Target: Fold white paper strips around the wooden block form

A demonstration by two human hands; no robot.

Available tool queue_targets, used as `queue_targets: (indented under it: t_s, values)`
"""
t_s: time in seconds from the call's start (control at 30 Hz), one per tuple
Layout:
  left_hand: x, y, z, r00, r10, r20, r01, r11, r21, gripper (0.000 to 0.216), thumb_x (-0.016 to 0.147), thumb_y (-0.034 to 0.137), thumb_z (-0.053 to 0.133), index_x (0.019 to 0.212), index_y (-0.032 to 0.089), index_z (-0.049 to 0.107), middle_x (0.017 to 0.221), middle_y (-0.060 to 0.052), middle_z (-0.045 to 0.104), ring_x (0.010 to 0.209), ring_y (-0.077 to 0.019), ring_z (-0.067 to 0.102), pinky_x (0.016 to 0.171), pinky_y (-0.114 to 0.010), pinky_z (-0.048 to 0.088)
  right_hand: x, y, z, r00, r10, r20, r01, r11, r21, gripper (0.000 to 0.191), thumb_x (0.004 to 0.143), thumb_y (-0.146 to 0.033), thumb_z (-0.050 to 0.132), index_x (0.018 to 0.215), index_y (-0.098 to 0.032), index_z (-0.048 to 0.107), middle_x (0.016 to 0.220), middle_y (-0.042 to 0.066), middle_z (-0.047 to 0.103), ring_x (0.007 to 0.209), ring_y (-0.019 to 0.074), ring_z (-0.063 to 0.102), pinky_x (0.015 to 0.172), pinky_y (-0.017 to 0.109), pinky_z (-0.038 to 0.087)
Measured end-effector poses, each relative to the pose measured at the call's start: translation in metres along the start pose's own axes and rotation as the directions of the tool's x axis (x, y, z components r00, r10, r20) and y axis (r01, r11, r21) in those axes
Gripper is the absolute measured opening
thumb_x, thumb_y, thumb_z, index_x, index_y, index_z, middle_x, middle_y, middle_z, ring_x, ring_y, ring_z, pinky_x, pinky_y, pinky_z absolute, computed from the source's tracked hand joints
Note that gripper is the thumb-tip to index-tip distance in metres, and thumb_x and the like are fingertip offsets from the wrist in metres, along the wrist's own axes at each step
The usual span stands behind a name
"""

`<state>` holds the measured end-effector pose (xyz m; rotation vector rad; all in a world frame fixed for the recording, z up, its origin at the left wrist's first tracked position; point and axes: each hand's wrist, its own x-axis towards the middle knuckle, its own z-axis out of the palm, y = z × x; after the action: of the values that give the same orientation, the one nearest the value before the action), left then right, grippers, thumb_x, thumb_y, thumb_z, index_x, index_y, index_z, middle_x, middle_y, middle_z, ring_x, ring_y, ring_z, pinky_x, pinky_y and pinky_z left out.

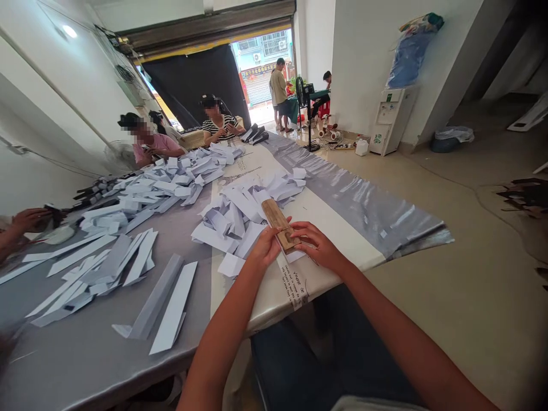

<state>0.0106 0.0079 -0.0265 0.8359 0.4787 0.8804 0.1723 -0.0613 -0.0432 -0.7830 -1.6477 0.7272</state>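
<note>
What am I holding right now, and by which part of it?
A wooden block, gripped at its near end: left hand on its left edge, right hand on its right.

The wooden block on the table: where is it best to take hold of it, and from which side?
Probably at its near end, across the narrow width, coming from the near edge of the table. The wooden block lies flat, long, slim, and its far end rests among loose white paper pieces. The left hand and right hand touch that near end.
</note>
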Motion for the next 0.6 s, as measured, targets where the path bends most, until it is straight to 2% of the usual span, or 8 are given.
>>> queue_targets:
  t_s: [0.13,0.2,0.27,0.37,0.6]
  values:
    - [0.000,0.000,0.001,1.000,0.002,0.005,-0.002,1.000,0.027,0.049,0.076,0.014,0.056,0.124,0.007,0.052,0.111,-0.013,0.065,0.098,-0.0213,0.063,0.089,-0.036,0.049,-0.001,0.000,-0.001,1.000,-0.029,-0.001,0.028,0.996,-0.081,0.013,0.086,-0.024,0.056,0.096,-0.028,0.064,0.128,0.003,0.047,0.128,0.0200,0.042,0.107,0.043,0.039]
    - [-0.001,0.001,0.001,1.000,-0.002,0.014,0.002,1.000,0.015,0.048,0.076,0.014,0.056,0.123,0.007,0.052,0.112,-0.013,0.065,0.098,-0.0218,0.063,0.090,-0.038,0.048,-0.001,-0.003,-0.002,0.999,-0.040,0.016,0.041,0.996,-0.081,0.016,0.085,-0.024,0.057,0.100,-0.028,0.063,0.130,0.004,0.046,0.129,0.0206,0.041,0.106,0.043,0.039]
    - [-0.001,0.002,0.001,1.000,-0.014,0.013,0.014,1.000,-0.010,0.049,0.076,0.016,0.056,0.124,0.008,0.051,0.112,-0.014,0.065,0.099,-0.0224,0.063,0.091,-0.040,0.047,-0.002,-0.007,-0.002,0.997,-0.035,0.062,0.040,0.996,-0.081,0.032,0.082,-0.023,0.061,0.113,-0.029,0.059,0.136,0.005,0.041,0.133,0.0220,0.036,0.107,0.043,0.038]
    - [-0.001,0.005,-0.001,0.999,-0.042,0.013,0.043,0.998,-0.045,0.051,0.077,0.017,0.054,0.126,0.007,0.050,0.111,-0.014,0.065,0.102,-0.0228,0.062,0.094,-0.040,0.045,-0.002,-0.011,-0.001,0.988,-0.013,0.156,0.035,0.990,-0.139,0.062,0.075,-0.018,0.065,0.132,-0.031,0.044,0.146,0.006,0.030,0.138,0.0242,0.027,0.111,0.045,0.030]
    - [-0.003,0.008,-0.005,0.992,-0.103,0.075,0.107,0.993,-0.053,0.049,0.079,0.019,0.051,0.126,0.007,0.051,0.113,-0.015,0.064,0.108,-0.0234,0.060,0.099,-0.039,0.042,-0.005,-0.006,0.000,0.974,0.010,0.225,0.039,0.977,-0.210,0.070,0.078,-0.017,0.061,0.139,-0.038,0.034,0.151,0.001,0.023,0.141,0.0229,0.020,0.114,0.047,0.024]
